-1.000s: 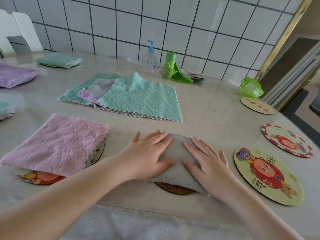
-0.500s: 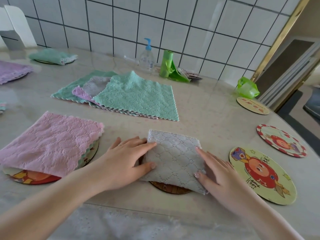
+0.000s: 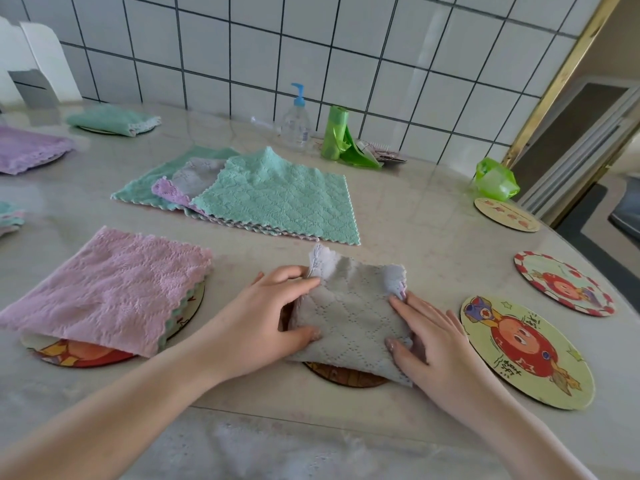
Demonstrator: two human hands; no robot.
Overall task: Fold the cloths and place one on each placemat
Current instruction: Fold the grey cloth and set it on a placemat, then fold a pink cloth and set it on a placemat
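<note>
A folded grey cloth lies on a round brown placemat near the table's front edge. My left hand grips the cloth's left edge, fingers pinching its raised far-left corner. My right hand holds the right edge, fingertips lifting the far-right corner. A folded pink cloth covers a placemat to the left. A stack of unfolded green, pink and grey cloths lies spread at the table's middle. Three bare cartoon placemats sit on the right: one near, one further, one far.
A pump bottle, a green bag roll and a crumpled green bag stand by the tiled wall. A folded green cloth and a purple cloth sit on mats at far left. A doorway opens at right.
Both hands went from pressing flat on the grey cloth to gripping its side edges. Its two far corners are now lifted off the table.
</note>
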